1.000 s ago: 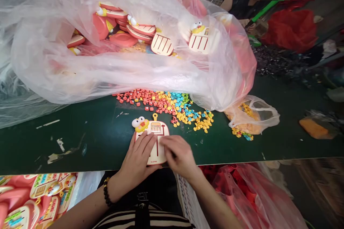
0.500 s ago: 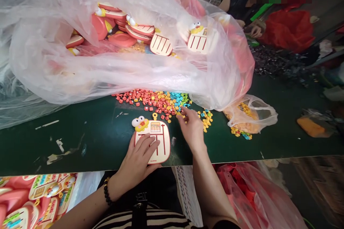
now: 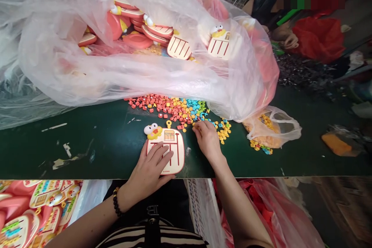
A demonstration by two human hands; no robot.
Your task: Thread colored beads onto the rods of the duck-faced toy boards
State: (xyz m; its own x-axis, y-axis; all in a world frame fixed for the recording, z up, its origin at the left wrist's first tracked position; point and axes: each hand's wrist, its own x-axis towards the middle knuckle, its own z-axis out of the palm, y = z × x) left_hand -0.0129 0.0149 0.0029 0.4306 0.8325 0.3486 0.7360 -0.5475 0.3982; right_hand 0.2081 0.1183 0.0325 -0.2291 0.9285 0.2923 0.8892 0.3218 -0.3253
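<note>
A cream toy board with red slots, a small picture window and a yellow duck head lies near the table's front edge. My left hand holds it, fingers laid across its face and over part of the slots, thumb by the lower edge. To the right, my right hand is closed in a pinch at the near side of a heap of small plastic pieces in red, yellow, blue and green. A bit of yellow shows at its fingertips, apparently one small piece; the fingers partly hide it.
Behind the heap, a large clear plastic bag holds several more duck boards. A smaller bag of yellow pieces stands to the right. Finished-looking boards are stacked below at left. Red plastic bags lie below at right. A co-worker's hand shows at upper right.
My right hand's fingers have closed into a pinch at the edge of the heap. My left hand stays on the board. The whole view has shifted slightly.
</note>
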